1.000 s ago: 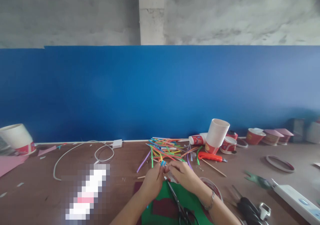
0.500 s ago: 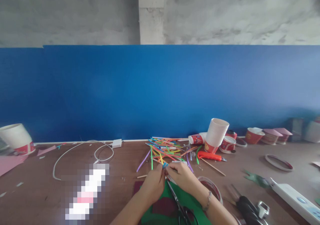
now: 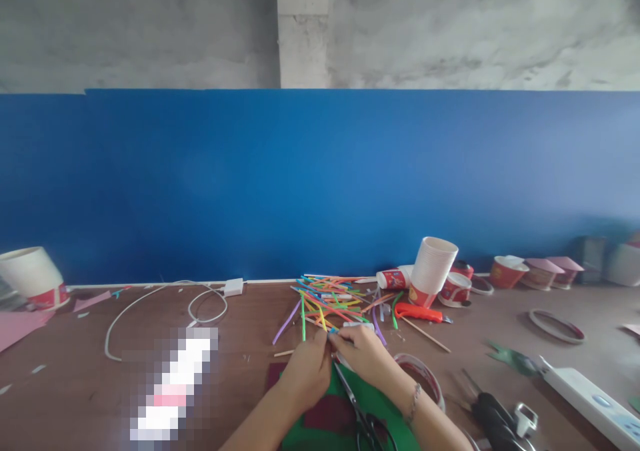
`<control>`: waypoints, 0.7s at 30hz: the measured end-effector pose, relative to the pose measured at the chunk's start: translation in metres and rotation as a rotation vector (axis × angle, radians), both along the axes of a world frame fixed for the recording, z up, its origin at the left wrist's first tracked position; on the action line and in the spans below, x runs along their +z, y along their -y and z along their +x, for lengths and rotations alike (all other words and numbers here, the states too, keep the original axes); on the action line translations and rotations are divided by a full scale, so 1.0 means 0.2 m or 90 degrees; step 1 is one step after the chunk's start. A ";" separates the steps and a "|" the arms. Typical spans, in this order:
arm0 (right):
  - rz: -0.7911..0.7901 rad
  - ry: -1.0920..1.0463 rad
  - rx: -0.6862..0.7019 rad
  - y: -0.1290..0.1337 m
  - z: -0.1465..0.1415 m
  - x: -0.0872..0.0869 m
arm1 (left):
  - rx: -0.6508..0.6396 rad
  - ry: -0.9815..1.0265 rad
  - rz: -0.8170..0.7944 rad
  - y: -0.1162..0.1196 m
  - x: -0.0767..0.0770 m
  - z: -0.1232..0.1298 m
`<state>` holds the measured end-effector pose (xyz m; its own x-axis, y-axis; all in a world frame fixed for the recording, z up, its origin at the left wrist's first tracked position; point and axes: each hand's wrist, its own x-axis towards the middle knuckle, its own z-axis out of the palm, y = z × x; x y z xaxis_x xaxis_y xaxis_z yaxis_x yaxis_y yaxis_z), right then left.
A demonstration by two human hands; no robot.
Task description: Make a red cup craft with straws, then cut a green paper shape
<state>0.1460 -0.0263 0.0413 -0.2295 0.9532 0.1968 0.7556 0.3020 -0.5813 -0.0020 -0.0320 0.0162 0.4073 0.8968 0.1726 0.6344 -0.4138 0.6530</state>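
Note:
My left hand (image 3: 311, 364) and my right hand (image 3: 364, 352) meet fingertip to fingertip, pinching a small blue piece (image 3: 333, 331) between them. Most of that piece is hidden by the fingers. Black-handled scissors (image 3: 356, 404) lie below the hands on green sheets (image 3: 400, 431), with a dark red piece (image 3: 323, 416) beside the blades. Just beyond my fingers is a loose pile of coloured sticks (image 3: 333, 297). A bracelet circles my right wrist.
An orange cutter (image 3: 420, 313), a wooden stick (image 3: 427, 334) and stacked paper cups (image 3: 434, 271) stand or lie right of the pile. Tape rolls (image 3: 425, 377), a black-handled tool (image 3: 493, 414) and a power strip (image 3: 595, 397) are further right. Left are a white cable (image 3: 135, 297) and cups (image 3: 35, 277).
Less of the blue piece shows between my fingertips now. Both hands have otherwise hardly moved.

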 end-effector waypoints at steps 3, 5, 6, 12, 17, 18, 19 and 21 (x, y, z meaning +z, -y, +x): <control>-0.016 -0.002 -0.015 0.00 0.00 0.00 | -0.006 0.006 0.006 0.00 -0.01 0.00; -0.031 0.004 -0.036 0.00 -0.01 0.00 | -0.002 0.009 0.005 0.00 -0.02 0.00; -0.033 0.012 -0.046 0.00 -0.01 0.00 | 0.002 0.010 0.005 0.00 -0.02 0.01; 0.000 0.072 -0.072 0.03 -0.01 0.02 | 0.012 0.041 -0.010 0.00 -0.03 0.01; 0.016 0.012 -0.079 0.05 -0.01 0.05 | 0.018 0.155 -0.039 -0.01 -0.03 0.02; 0.016 -0.002 -0.063 0.05 -0.01 0.06 | 0.021 0.191 -0.052 -0.01 -0.03 0.02; 0.019 -0.009 -0.046 0.06 -0.01 0.07 | 0.022 0.229 -0.065 -0.02 -0.03 0.03; 0.035 -0.003 -0.018 0.07 -0.02 0.09 | 0.015 0.296 -0.095 -0.03 -0.04 0.03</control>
